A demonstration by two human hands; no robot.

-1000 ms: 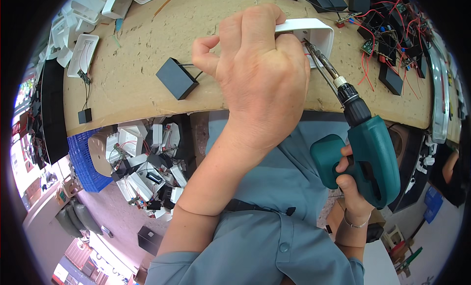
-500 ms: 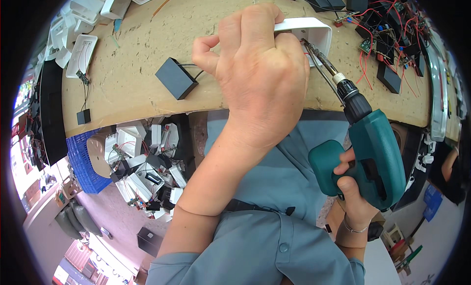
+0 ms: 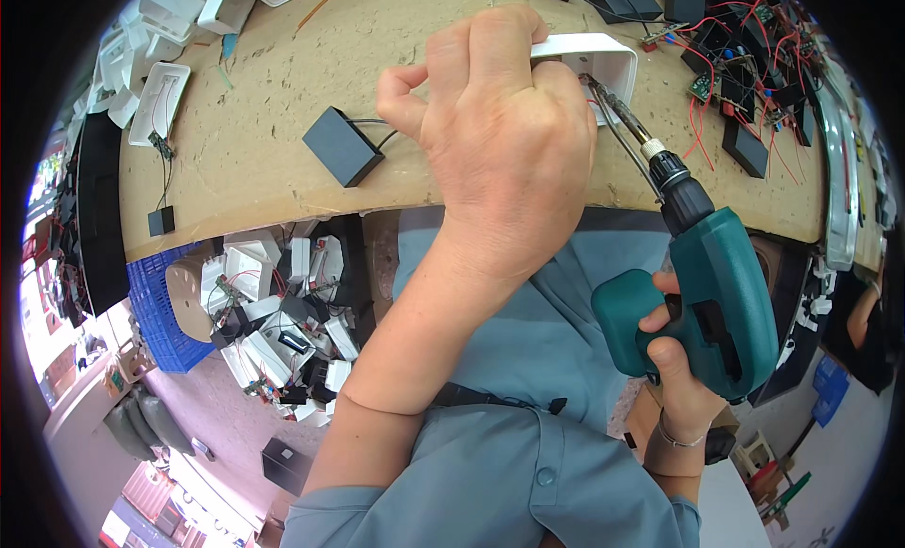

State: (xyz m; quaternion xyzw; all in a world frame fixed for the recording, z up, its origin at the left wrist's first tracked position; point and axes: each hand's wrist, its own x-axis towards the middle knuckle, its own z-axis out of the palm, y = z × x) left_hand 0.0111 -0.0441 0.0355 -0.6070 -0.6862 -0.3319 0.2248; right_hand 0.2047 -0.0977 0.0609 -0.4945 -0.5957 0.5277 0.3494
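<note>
My left hand (image 3: 514,138) is closed on a white plastic case (image 3: 617,67) and holds it on its side at the table's far middle. My fingers and the back of the hand hide much of the case. My right hand (image 3: 681,374) grips a green soldering gun (image 3: 726,289) by its handle. The gun's thin metal tip (image 3: 617,105) reaches into the open side of the case, and a slim tube runs alongside it. Whether the tip touches anything inside is too small to tell. Left of my left hand lies a black box (image 3: 343,147), its cable passing behind that hand.
Tangled circuit boards with red wires (image 3: 754,67) and black boxes fill the far right. White cases (image 3: 156,105) lie at the far left. Below the table's front edge, a heap of cases and boards (image 3: 273,312) sits beside a blue crate (image 3: 170,312).
My left hand has shifted very slightly to the right. Fingers of my right hand show a little more apart on the handle. The tip stays inside the case.
</note>
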